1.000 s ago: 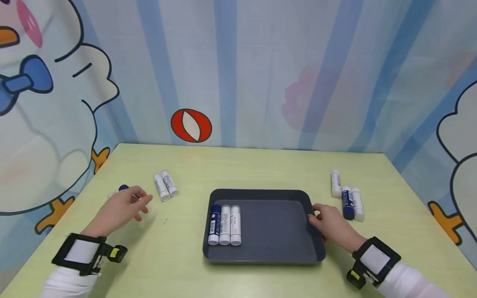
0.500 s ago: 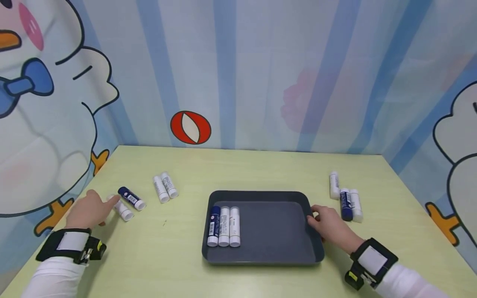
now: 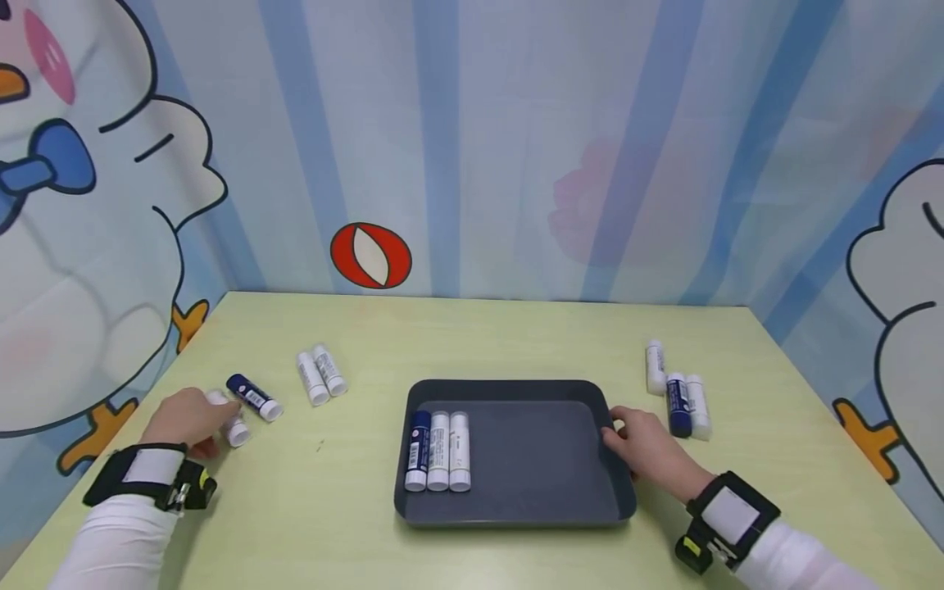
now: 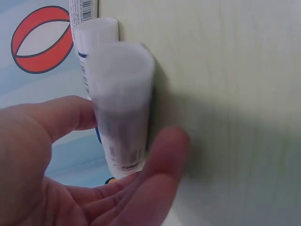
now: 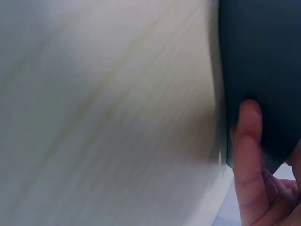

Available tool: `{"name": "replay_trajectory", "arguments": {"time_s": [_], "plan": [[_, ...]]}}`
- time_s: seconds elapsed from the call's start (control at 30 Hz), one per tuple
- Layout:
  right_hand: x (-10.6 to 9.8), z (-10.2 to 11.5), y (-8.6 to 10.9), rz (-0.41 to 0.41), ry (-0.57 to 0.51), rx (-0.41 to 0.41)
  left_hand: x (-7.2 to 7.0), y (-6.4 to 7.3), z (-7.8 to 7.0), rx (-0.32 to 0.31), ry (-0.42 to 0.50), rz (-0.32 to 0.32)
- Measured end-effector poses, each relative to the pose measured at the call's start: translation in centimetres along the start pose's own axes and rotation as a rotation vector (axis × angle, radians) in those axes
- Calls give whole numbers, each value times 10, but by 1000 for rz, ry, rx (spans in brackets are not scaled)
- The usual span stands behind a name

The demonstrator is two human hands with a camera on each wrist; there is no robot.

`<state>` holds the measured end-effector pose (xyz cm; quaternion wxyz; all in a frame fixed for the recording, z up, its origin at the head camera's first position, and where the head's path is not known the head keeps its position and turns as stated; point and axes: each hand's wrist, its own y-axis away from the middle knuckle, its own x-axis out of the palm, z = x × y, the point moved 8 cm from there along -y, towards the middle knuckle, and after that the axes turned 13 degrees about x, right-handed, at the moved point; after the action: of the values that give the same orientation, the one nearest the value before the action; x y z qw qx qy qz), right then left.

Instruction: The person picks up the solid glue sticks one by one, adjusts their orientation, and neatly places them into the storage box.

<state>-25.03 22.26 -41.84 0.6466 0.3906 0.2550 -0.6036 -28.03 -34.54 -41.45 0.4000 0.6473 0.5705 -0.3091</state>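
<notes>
At the table's left side, my left hand (image 3: 184, 422) holds a white glue stick (image 3: 234, 428) between thumb and fingers. The left wrist view shows this glue stick (image 4: 123, 89) with its white end towards the camera, the thumb on one side and fingers on the other. A blue-capped glue stick (image 3: 254, 397) lies right beside it. My right hand (image 3: 652, 447) grips the right rim of a dark grey tray (image 3: 546, 451), its fingers (image 5: 249, 155) against the outer wall. Inside the tray's left end, a blue glue stick (image 3: 418, 451) and two white glue sticks (image 3: 449, 451) lie side by side.
Two white glue sticks (image 3: 321, 375) lie together behind the blue-capped one. To the right of the tray are a white glue stick (image 3: 655, 367), a blue one (image 3: 678, 405) and another white one (image 3: 697, 407). A printed curtain (image 3: 501, 164) stands along the table's back edge.
My left hand has moved left from over the blue-capped glue stick to the white one beside it and has taken hold of it. The right hand stays on the tray's rim.
</notes>
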Motion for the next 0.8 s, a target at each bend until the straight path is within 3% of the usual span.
{"name": "replay_trajectory", "arguments": {"time_s": [0.4,0.63,0.8], "plan": [[-1,1,0,-2,-6,-7,2,-1,11,-50,69,54],[0,0,-1,12,6,9,6,1,18,-40,236,53],[0,0,0,7,11,7,14,-20,28,26,369,-5]]}}
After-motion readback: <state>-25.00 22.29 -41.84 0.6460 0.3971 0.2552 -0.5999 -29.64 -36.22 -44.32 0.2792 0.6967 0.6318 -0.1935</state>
